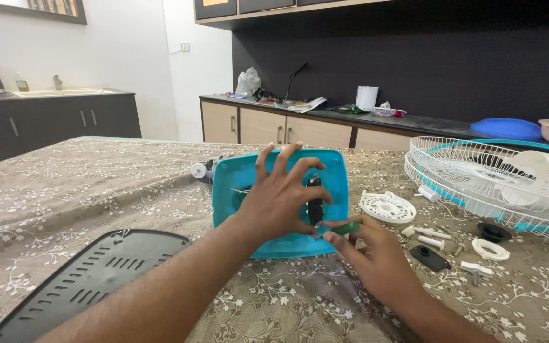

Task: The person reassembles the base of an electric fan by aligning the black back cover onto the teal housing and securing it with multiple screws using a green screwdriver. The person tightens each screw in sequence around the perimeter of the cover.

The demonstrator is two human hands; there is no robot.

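A teal plastic fan base [325,173] stands tilted on the patterned cloth, its hollow underside facing me. My left hand [279,197] spreads over it, fingers pinching a small black part [314,206] inside. My right hand [376,257] is just below and to the right, gripping a green-handled screwdriver [345,227] whose tip points toward the black part.
A black vented base plate [90,279] lies at the lower left. White fan grilles [478,174] rest at the right, with a round white cap [387,207], a white ring [490,249], a black knob [494,232] and loose pegs and screws between. Cabinets and a counter stand behind.
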